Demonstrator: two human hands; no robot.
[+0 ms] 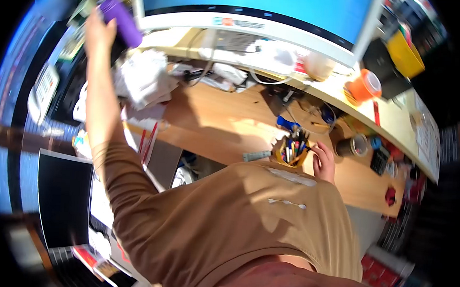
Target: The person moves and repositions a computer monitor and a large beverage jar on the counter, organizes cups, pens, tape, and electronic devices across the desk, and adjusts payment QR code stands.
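Observation:
At the upper left, my left hand (99, 33) is closed around a purple cylindrical bottle (121, 22), which tilts beside the monitor's left edge. A crumpled white bundle (142, 75) lies below it. My right hand (323, 160) is at the desk's front edge, its fingers curled a little and apart, with nothing seen in them. Just left of it stands a yellowish holder (284, 158) full of pens (295, 144). Beside the holder lies a grey tube (257, 156), and a blue object (287, 123) is behind it.
A large monitor (252, 24) stands on the raised shelf (341, 100). Farther right are an orange container (365, 87), a yellow box (405, 55) and a dark cup (350, 145). The wooden desk (216, 117) holds papers and cables. A dark screen (63, 200) is at the lower left.

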